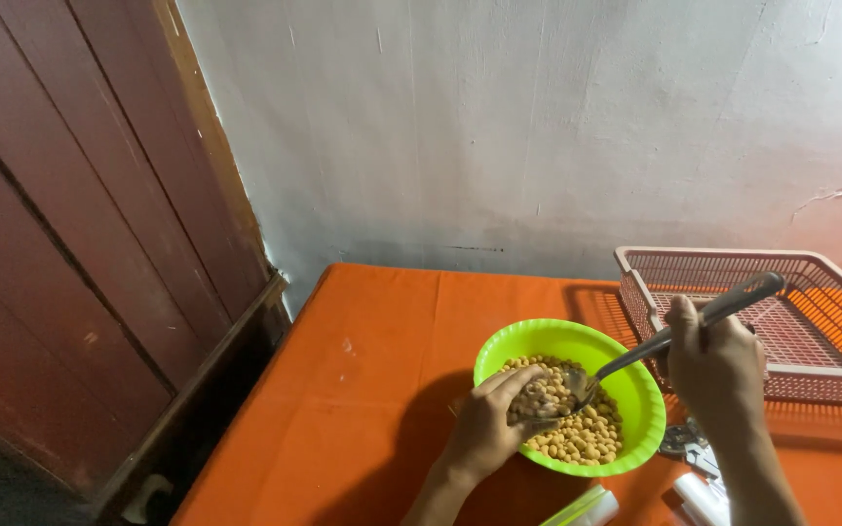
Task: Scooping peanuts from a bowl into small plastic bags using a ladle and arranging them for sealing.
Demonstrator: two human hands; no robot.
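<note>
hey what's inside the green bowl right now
The green bowl holds small round tan pellets. The left hand reaches in over them, and a metal spoon held by the right hand dips in too. The bowl's bottom is covered.

Lime-green bowl (635, 390), tan beans (582, 433), orange tablecloth (382, 341), pink mesh tray (733, 261), silver spoon (655, 343), reddish-brown door (70, 244)

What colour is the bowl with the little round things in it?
Bright lime green: the bowl shows best in the head view.
</note>
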